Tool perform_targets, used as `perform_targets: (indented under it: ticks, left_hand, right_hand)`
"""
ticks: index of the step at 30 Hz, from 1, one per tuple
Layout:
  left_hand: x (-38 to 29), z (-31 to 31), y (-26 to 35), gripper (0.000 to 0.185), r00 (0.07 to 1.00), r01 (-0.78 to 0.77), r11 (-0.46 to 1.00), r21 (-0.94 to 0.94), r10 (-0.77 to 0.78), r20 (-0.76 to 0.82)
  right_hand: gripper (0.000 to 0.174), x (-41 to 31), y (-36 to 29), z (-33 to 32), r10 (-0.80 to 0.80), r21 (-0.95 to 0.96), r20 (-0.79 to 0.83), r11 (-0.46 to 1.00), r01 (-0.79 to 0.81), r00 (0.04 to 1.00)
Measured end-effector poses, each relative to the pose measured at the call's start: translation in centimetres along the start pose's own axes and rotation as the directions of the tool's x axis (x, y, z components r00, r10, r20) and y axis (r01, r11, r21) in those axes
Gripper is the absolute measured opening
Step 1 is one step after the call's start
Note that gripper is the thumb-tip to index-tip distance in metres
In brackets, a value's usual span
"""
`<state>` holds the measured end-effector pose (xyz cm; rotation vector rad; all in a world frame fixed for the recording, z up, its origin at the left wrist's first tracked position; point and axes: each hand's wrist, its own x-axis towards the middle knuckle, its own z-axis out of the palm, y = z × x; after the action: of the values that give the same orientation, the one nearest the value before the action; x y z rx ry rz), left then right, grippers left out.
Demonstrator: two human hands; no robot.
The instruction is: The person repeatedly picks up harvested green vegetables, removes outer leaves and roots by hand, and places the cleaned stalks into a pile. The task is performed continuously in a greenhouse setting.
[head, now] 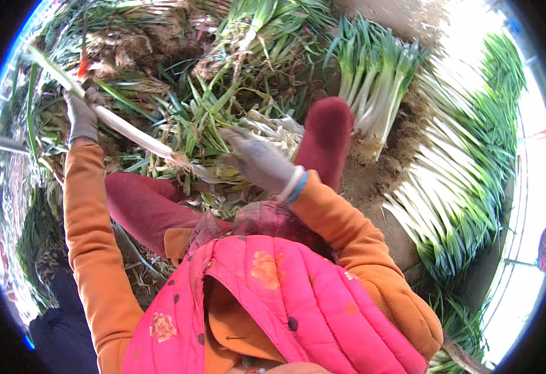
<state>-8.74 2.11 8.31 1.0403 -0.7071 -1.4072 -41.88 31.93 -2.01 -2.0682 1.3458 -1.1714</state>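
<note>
My left hand (82, 116), in a grey work glove, grips one long green onion (132, 133) around its stalk, at the far left. The white shaft slants down to the right and ends in a tuft of roots; the green end points to the upper left. A pale strip of peel (206, 174) appears just past the roots. My right hand (261, 161), also gloved and blurred, is over the leaf litter between my knees. Its fingers look apart, with nothing visible in them. Loose green leaves and peelings (202, 117) lie in front of me.
A bundle of cleaned green onions (373, 84) lies beyond my right knee (326, 135). Farther right stretches a long row of white-stalked onions (450, 177), leaves outward. Untrimmed onions with soil and dry leaves (263, 42) are heaped ahead. Dark cloth (62, 336) shows at lower left.
</note>
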Motion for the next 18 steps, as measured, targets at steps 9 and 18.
perform_targets:
  ticks: [9, 18]
  left_hand:
    - [-10.8, 21.1, -9.4, 0.06, 0.689, -0.473, 0.83, 0.295, 0.14, 0.711]
    - [-1.4, 12.0, -13.3, 0.045, 0.841, -0.003, 0.881, 0.474, -0.254, 0.478]
  right_hand:
    - [0.028, 4.3, 2.0, -2.9, 0.506, 0.9, -0.123, 0.419, -0.119, 0.854]
    - [0.032, -6.3, 33.2, -13.8, 0.918, 0.876, -0.323, 0.381, -0.296, 0.229]
